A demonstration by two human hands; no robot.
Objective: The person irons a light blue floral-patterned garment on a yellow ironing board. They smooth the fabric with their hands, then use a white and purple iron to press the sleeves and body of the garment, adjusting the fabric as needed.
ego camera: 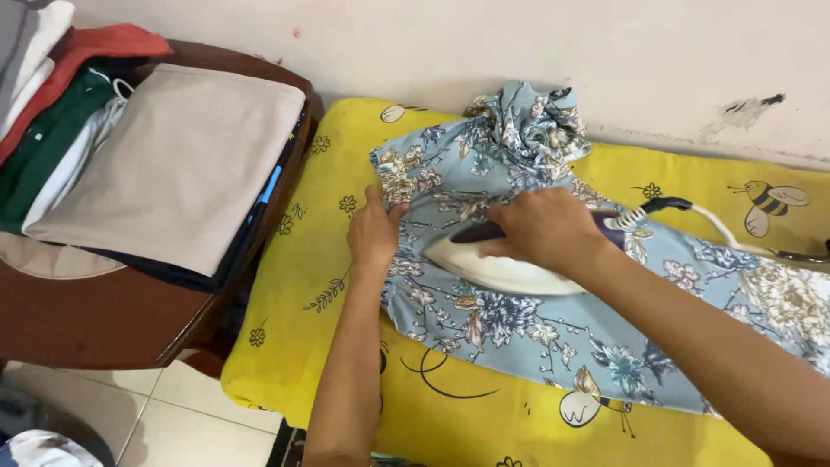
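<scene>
A light blue floral garment [536, 320] lies spread on a yellow padded ironing surface [328, 259] printed with bees and flowers. Its far end is bunched up near the wall. My right hand [545, 227] grips the dark handle of a white clothes iron [497, 268], which rests flat on the garment. My left hand [373, 232] presses flat on the garment's left edge, just left of the iron's tip, holding the cloth down.
A brown wooden table [104, 329] stands at the left with stacks of folded clothes [173, 164], beige on top. The iron's white cord [718, 227] runs off to the right. A white wall is behind. Tiled floor [173, 415] shows at bottom left.
</scene>
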